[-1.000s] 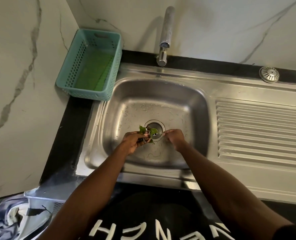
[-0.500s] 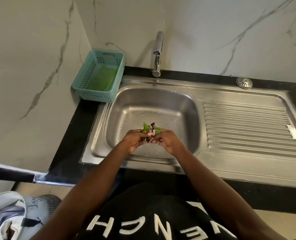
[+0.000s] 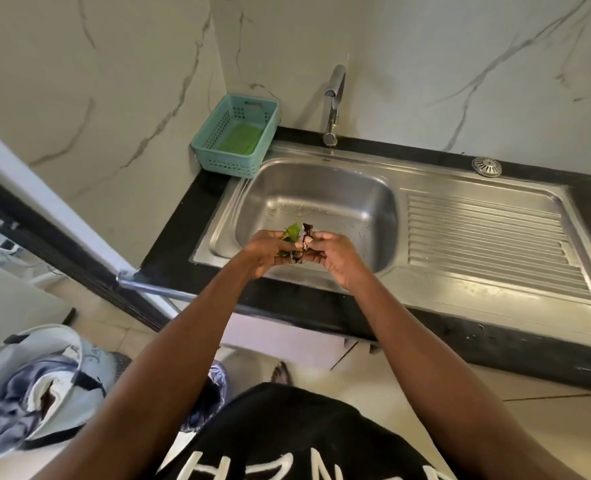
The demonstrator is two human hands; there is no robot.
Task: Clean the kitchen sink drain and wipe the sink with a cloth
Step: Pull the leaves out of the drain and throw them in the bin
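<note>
Both hands are held together above the front part of the stainless steel sink basin (image 3: 321, 199). The left hand (image 3: 269, 249) has its fingers (image 3: 288, 254) curled round a clump of green leaves and dark wet debris (image 3: 297, 237); the right hand (image 3: 333, 252) pinches the same clump from the other side, its fingertips (image 3: 309, 240) meeting those of the left. The clump is lifted clear of the basin floor and protrudes above the fingers on the far side. The drain opening is hidden behind the hands, so its condition cannot be told.

Beyond the fingers, at the rear edge of the basin, a chrome tap with a slanted spout (image 3: 333, 105) is mounted. To the left of the fingers and further back, a teal perforated plastic basket (image 3: 217, 157) stands on the black stone desk (image 3: 176, 237) in the corner, and a green flat pad (image 3: 240, 140) lies inside it. To the right of the fingers, the ribbed steel draining board (image 3: 488, 237) adjoins the basin. Behind that board, a round perforated metal strainer (image 3: 487, 167) rests on the desk against the white marble-veined wall (image 3: 460, 64). Well below and to the left of the fingers, a white bag holding bluish cloth (image 3: 30, 389) stands on the floor.
</note>
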